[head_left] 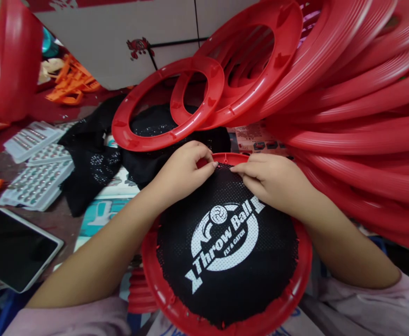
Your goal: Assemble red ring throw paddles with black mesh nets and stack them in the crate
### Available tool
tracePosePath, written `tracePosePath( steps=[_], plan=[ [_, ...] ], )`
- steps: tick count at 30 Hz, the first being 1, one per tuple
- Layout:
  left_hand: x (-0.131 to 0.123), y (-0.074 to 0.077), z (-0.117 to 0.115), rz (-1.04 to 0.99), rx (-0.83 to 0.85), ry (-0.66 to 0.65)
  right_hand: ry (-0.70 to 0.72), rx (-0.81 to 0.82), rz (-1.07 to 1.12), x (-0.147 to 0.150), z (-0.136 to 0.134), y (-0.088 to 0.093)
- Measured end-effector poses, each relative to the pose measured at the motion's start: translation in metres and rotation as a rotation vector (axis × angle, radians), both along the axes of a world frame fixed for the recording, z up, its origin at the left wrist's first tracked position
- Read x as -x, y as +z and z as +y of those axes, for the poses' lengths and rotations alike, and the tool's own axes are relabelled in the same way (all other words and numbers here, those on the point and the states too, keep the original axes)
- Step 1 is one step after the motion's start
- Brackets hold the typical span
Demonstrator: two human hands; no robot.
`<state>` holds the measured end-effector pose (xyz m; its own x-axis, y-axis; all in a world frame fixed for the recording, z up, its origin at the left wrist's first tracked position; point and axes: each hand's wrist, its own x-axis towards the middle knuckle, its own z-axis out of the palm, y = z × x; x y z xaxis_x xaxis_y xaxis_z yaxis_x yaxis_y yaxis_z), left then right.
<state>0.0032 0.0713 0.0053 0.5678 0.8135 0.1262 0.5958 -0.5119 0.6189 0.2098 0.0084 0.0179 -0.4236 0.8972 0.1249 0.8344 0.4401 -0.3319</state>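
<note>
A round black mesh cloth (pixel 260 287) printed with a white "Throw Ball" logo lies over a red plastic ring (pixel 302 266) in front of me. Around much of the ring, the cloth's edge meets small pegs. My left hand (pixel 188 163) pinches the cloth's far edge between thumb and fingers, just left of a peg on the rim. On the other side of that peg, my right hand (pixel 277 179) has its thumb and fingers closed on the same edge. A narrow strip of red rim shows between the two hands.
Loose red rings (pixel 123 126) lean beyond my hands, beside a large pile of red rings (pixel 358 140) at right. To the left are black cloths (pixel 85 163), clear plastic trays (pixel 38 184), a dark-screened device (pixel 15 249) and orange parts (pixel 73 79). A white box (pixel 120 28) stands behind.
</note>
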Motion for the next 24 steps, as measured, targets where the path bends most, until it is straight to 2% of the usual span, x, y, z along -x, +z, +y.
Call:
tracePosePath(
  steps=[6, 13, 19, 24],
  plan=[
    [-0.001, -0.001, -0.002, 0.03, -0.121, -0.045, 0.023, -0.05, -0.007, -0.002, 0.007, -0.005],
    [0.0, 0.0, -0.005, 0.043, -0.141, -0.044, 0.004, -0.011, 0.0, -0.002, 0.011, -0.008],
    [0.0, -0.006, -0.008, 0.185, -0.263, -0.142, -0.034, 0.032, -0.037, -0.003, 0.011, -0.007],
    [0.002, -0.008, -0.009, 0.261, -0.27, -0.225, -0.06, 0.055, -0.081, -0.001, 0.01, -0.004]
  ],
)
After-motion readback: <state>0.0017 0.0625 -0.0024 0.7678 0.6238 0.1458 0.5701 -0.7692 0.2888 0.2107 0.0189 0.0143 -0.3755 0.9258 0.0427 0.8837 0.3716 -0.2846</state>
